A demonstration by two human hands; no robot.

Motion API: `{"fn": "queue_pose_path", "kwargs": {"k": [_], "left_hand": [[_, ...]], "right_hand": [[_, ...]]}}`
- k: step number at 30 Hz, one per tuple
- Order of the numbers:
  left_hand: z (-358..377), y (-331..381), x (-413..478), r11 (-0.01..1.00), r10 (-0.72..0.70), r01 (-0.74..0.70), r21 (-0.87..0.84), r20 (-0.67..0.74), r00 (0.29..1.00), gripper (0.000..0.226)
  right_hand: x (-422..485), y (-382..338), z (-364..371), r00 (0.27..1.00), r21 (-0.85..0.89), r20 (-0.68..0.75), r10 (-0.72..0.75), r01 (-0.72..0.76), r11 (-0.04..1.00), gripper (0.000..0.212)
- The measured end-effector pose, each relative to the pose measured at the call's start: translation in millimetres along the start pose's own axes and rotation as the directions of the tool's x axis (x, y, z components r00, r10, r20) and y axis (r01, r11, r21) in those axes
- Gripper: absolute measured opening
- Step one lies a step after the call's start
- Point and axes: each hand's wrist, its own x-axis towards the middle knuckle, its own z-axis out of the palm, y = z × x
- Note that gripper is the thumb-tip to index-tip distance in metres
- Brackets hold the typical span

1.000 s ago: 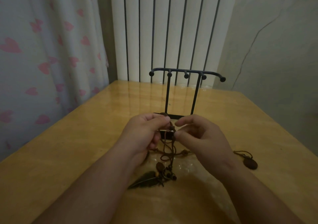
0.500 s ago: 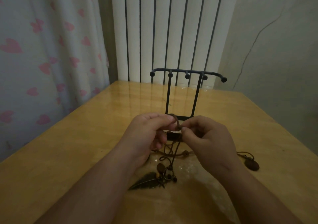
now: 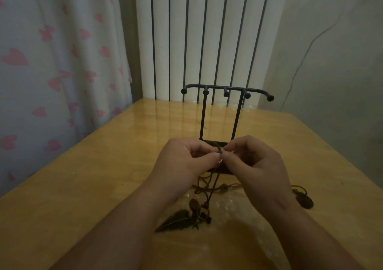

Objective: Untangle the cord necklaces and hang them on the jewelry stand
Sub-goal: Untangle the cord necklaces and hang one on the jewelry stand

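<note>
A black metal jewelry stand (image 3: pixel 227 89) with several knobbed hooks stands upright on the wooden table (image 3: pixel 103 176); nothing hangs on it. Just in front of its base, my left hand (image 3: pixel 186 162) and my right hand (image 3: pixel 255 166) meet fingertip to fingertip and pinch the brown cords (image 3: pixel 213 184) of tangled necklaces. The cords droop from my fingers to the table, ending in a dark feather pendant (image 3: pixel 176 221) and small beads (image 3: pixel 204 211). Another necklace with a dark oval pendant (image 3: pixel 304 201) lies to the right, partly behind my right wrist.
A striped white radiator or blind (image 3: pixel 207 37) stands behind the table's far edge. A curtain with pink hearts (image 3: pixel 51 62) hangs along the left side. A grey wall (image 3: pixel 331 52) is at the right.
My hands have closed together and risen slightly; the fingertips that were apart a second ago now touch around the cord. The pendants stay on the table.
</note>
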Motion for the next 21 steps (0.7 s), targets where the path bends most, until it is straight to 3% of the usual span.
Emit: {"fn": "queue_pose_path", "kwargs": {"k": [7, 11, 17, 21], "left_hand": [[-0.9, -0.3, -0.5, 0.998, 0.063, -0.063, 0.021, 0.021, 0.998, 0.009], [0.0, -1.7, 0.3, 0.997, 0.074, -0.075, 0.032, 0.030, 0.997, 0.012], [1.0, -3.0, 1.7, 0.997, 0.077, -0.078, 0.015, 0.086, 0.993, 0.016], [0.6, -1.9, 2.4, 0.996, 0.074, -0.078, 0.034, 0.106, 0.992, 0.019]], "right_hand": [[4.1, 2.7, -5.7, 0.987, -0.238, 0.025, -0.157, 0.158, 0.958, 0.011], [4.2, 3.4, -3.4, 0.987, -0.337, 0.081, -0.140, 0.159, 0.928, 0.006], [2.2, 0.6, -0.8, 0.995, -0.079, 0.093, 0.033, -0.026, 0.997, 0.012], [2.9, -0.9, 1.8, 0.988, -0.032, 0.096, 0.122, -0.119, 0.992, 0.017]]}}
